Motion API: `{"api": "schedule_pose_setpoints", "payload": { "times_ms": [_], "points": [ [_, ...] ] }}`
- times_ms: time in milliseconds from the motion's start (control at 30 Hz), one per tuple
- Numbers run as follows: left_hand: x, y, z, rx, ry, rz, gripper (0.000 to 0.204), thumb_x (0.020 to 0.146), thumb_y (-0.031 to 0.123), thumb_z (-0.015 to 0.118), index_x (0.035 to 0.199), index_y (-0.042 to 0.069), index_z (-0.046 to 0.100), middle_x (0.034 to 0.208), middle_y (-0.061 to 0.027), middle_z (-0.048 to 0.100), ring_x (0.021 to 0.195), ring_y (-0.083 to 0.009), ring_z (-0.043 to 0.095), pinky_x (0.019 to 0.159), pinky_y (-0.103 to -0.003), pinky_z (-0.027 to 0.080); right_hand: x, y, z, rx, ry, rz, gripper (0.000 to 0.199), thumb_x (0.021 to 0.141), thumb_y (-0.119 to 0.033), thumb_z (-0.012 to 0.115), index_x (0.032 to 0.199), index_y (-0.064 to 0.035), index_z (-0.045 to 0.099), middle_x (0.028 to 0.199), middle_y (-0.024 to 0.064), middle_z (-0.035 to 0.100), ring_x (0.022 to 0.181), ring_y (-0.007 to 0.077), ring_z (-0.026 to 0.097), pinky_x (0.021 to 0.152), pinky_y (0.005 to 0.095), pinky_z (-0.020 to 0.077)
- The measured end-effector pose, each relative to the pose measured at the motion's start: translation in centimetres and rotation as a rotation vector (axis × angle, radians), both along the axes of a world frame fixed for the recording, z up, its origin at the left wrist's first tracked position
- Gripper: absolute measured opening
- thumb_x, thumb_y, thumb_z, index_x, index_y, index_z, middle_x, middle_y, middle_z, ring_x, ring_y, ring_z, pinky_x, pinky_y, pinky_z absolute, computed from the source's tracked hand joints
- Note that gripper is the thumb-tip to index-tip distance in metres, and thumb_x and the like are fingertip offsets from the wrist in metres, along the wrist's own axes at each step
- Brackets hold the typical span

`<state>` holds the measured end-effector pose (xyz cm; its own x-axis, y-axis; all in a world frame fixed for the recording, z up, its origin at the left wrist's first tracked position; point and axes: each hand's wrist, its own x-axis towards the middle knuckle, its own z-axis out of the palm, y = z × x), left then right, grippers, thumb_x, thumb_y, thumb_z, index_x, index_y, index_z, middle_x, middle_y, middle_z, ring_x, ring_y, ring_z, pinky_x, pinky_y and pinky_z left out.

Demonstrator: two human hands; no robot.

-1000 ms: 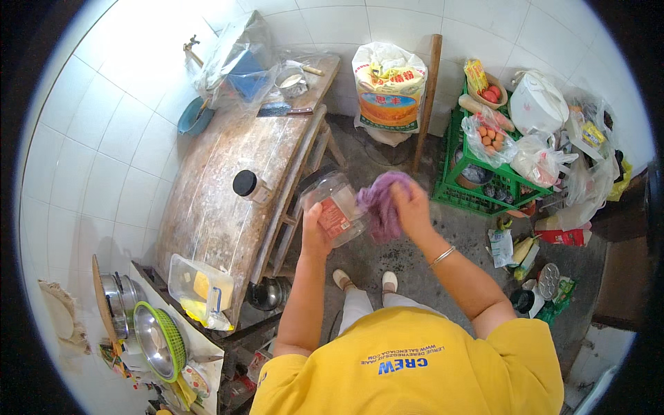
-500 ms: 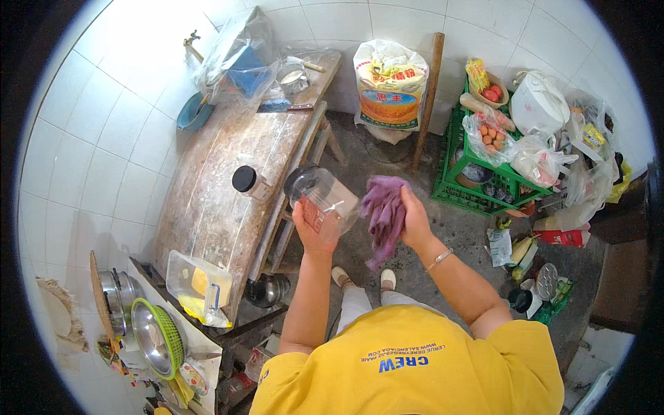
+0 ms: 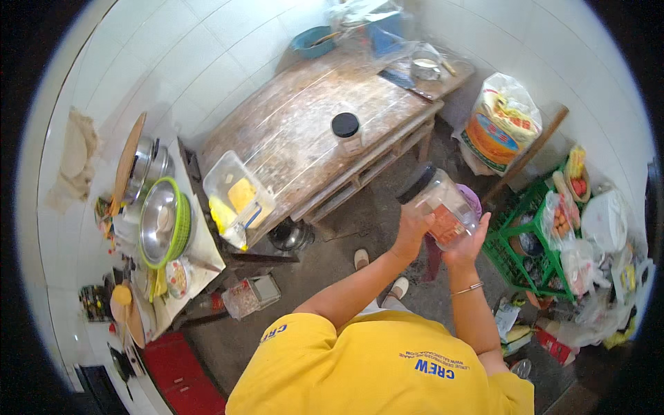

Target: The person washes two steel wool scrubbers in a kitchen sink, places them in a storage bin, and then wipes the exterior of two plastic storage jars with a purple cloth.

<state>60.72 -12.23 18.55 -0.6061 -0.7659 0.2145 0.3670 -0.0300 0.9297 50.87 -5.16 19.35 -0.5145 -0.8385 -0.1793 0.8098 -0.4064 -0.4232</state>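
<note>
My left hand (image 3: 413,233) is closed round a clear plastic jar (image 3: 453,207) with a black lid and a reddish label. The jar lies tilted, its lid toward the upper left. At its lower right side is my right hand (image 3: 467,243), closed on a purple cloth (image 3: 470,198). Part of the cloth shows behind the jar and part hangs below; the jar hides the rest. On the wooden table (image 3: 277,149), near its front edge, stands a smaller jar (image 3: 349,142) with a black lid.
A clear plastic bin (image 3: 223,181) with yellow things sits at the table's near left corner. A cleaver (image 3: 398,78) lies by a metal cup (image 3: 425,66) at the far end. A steel bowl (image 3: 158,232) is left, a white sack (image 3: 503,124) and green crates (image 3: 508,259) right.
My view has turned left. Both hands have come together: the cloth, apart from the jar before, is now against it.
</note>
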Motion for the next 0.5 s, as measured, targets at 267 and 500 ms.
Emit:
{"api": "schedule_pose_setpoints", "payload": {
  "times_ms": [267,500],
  "points": [
    [2.5,-3.7,-2.3,0.647,0.352,-0.118,0.046,0.086,0.043,0.049,0.118,0.01,0.051,0.116,-0.0073,0.055,0.103,-0.0228,0.055,0.081,-0.038,0.048,0.3,-1.6,-1.0,0.396,0.041,0.574,0.07,0.085,-0.069,0.028,0.119,-0.0114,0.051,0.111,0.0148,0.058,0.094,0.0321,0.06,0.074,0.0507,0.0511],
    [2.5,-2.9,-0.2,0.709,0.218,-0.394,0.065,0.085,0.055,0.039,0.123,0.003,0.048,0.124,-0.0131,0.051,0.115,-0.03,0.048,0.096,-0.046,0.039,-0.5,-1.7,-3.1,0.508,0.103,0.586,0.056,0.088,-0.06,0.04,0.104,-0.0098,0.06,0.089,0.0089,0.061,0.077,0.0212,0.059,0.066,0.0347,0.0487]
  ]
}}
